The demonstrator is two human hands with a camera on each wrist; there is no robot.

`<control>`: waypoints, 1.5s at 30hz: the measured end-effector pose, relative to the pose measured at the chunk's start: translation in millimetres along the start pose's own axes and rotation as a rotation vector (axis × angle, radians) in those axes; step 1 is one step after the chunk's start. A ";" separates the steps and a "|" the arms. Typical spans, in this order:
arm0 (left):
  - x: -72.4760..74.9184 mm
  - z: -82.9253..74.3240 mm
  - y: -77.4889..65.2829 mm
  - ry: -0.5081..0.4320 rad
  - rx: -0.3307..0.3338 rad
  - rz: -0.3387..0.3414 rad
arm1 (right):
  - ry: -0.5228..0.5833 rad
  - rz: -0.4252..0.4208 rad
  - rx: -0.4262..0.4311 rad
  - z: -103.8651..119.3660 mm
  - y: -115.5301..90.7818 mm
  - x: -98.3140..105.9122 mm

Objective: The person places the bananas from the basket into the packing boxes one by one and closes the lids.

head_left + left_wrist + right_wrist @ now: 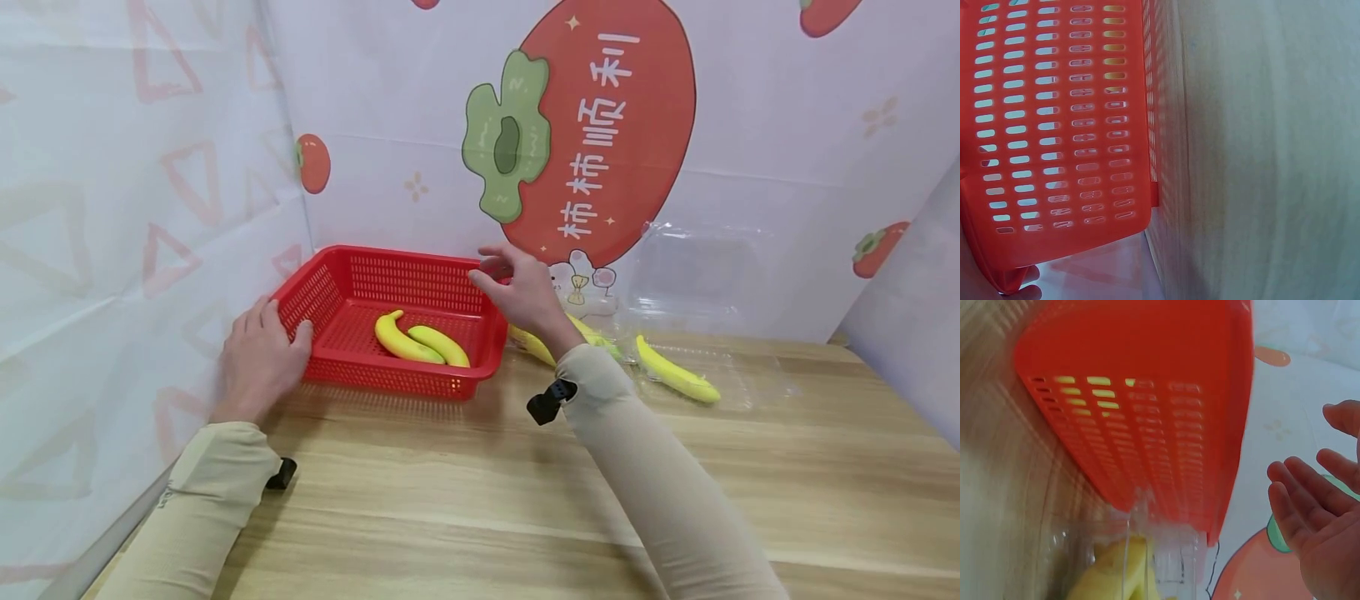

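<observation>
A red plastic basket (pixel 397 379) with slotted walls stands on the table at the left, against the back wall. Two yellow bananas (pixel 405 340) lie side by side on its floor. My left hand (pixel 264 354) grips the basket's left rim, and its fingertips (pixel 1030 291) show past that rim in the left wrist view. Over the basket's right end hovers my right hand (pixel 525 287), fingers spread and slightly bent, holding nothing. In the right wrist view its palm is apart from the basket wall (pixel 1166 431).
Right of the basket, a clear plastic box (pixel 1188 556) holds yellow bananas (pixel 1110 575), partly hidden behind my right wrist. Another clear box (pixel 750 379) with its lid raised has a banana (pixel 675 373) at its left. Printed cloth walls (pixel 375 108) border the wooden table (pixel 420 500).
</observation>
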State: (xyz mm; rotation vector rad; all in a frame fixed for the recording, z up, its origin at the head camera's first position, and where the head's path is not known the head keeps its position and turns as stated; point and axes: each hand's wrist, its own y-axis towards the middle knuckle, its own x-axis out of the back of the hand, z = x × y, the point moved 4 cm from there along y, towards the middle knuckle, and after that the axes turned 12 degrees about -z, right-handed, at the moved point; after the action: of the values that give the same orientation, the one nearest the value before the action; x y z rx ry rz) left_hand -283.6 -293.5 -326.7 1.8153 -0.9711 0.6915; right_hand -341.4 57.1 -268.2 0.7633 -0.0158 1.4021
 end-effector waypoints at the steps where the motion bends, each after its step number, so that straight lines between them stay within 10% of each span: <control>1: -0.1 -0.5 -0.6 0.000 0.001 0.003 | 0.005 0.007 -0.001 -0.1 -0.9 -3.0; 17: -2.7 -3.2 -0.4 -0.012 0.000 -0.003 | 0.023 0.114 -0.072 -0.9 -9.7 -48.7; 45: -0.2 0.5 0.9 -0.005 0.011 0.017 | -0.261 0.214 -0.031 -4.3 -13.0 -64.2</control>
State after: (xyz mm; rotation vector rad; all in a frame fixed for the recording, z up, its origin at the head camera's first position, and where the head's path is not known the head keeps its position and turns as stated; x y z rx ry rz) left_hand -284.5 -294.1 -326.6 1.8207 -0.9892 0.7048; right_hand -345.1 3.5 -305.9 0.9355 -0.3300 1.4902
